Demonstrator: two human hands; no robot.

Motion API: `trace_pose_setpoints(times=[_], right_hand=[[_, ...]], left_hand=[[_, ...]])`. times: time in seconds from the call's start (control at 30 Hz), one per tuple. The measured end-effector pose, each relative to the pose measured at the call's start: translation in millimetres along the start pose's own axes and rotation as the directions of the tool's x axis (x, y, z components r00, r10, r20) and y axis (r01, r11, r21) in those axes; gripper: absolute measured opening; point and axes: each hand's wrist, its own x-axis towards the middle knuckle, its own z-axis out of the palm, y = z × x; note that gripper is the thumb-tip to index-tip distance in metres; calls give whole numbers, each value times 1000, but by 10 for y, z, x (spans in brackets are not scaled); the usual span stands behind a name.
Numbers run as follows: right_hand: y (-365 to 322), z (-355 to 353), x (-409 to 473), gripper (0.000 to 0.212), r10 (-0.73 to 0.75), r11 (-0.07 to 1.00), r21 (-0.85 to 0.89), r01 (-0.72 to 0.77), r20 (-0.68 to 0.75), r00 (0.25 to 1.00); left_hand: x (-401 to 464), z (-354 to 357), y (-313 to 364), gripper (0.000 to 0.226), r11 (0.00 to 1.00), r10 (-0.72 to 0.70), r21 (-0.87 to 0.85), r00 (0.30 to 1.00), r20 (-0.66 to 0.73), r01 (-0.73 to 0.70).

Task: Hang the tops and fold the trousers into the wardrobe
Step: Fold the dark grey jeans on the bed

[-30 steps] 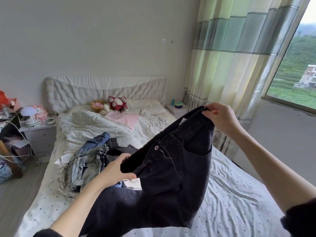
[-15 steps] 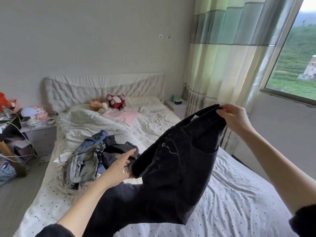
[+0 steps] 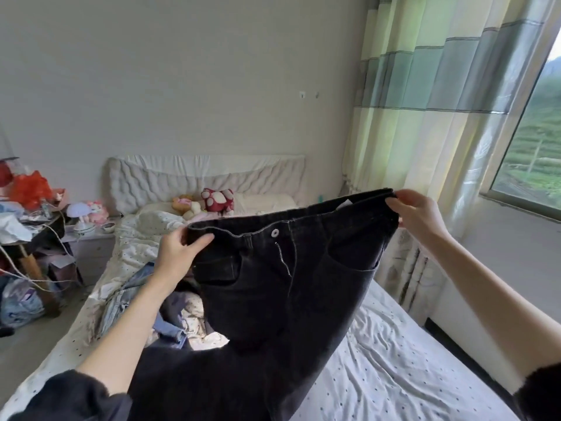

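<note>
A pair of black jeans (image 3: pixel 282 287) hangs spread out in front of me above the bed, front side towards me, button and zip showing. My left hand (image 3: pixel 179 250) pinches the left end of the waistband. My right hand (image 3: pixel 416 212) pinches the right end, slightly higher. The legs drop down out of the frame's bottom edge. Behind the jeans, a heap of light blue jeans and dark clothes (image 3: pixel 133 302) lies on the bed. No wardrobe is in view.
The bed (image 3: pixel 394 360) with a white dotted sheet fills the lower view; soft toys (image 3: pixel 217 200) sit by the headboard. A cluttered desk (image 3: pixel 27 220) and a nightstand with a lamp (image 3: pixel 80 214) stand at left. Curtains (image 3: pixel 425 117) and a window are at right.
My left hand moved up from the jeans' crumpled middle to the waistband's left end. Both hands pulled the waistband out wide and nearly level. The view tilted upward.
</note>
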Motion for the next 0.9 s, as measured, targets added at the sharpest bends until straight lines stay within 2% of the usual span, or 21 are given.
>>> trace_pose_setpoints(times=[0.13, 0.33, 0.4, 0.47, 0.57, 0.67, 0.8, 0.9], right_hand=[[-222, -223, 335, 19, -107, 993, 35, 111, -108, 988], [-885, -524, 873, 23, -222, 966, 56, 251, -314, 923], [-1229, -684, 1034, 23, -272, 942, 68, 327, -415, 868], [-1568, -860, 1141, 23, -352, 900, 43, 433, -513, 783], [-1869, -1077, 1235, 24, -436, 857, -8, 516, -544, 717], [-1795, -1195, 1308, 26, -468, 870, -103, 483, -483, 740], [-1136, -1072, 1357, 23, -445, 895, -160, 416, -348, 825], [-589, -911, 1449, 18, -413, 910, -164, 382, -253, 875]], left_hand=[[420, 50, 811, 10, 973, 222, 85, 972, -74, -216], [946, 71, 1941, 14, 882, 462, 159, 880, -109, -443], [1091, 52, 2325, 16, 844, 533, 159, 835, -136, -513], [1206, 18, 2687, 16, 802, 597, 163, 781, -183, -575], [1310, -4, 3004, 11, 776, 630, 134, 749, -206, -616], [1379, 102, 2925, 15, 826, 563, 60, 820, -102, -560], [1396, 415, 2228, 14, 883, 464, 61, 884, 51, -466], [1421, 714, 1732, 13, 902, 407, 94, 903, 134, -421]])
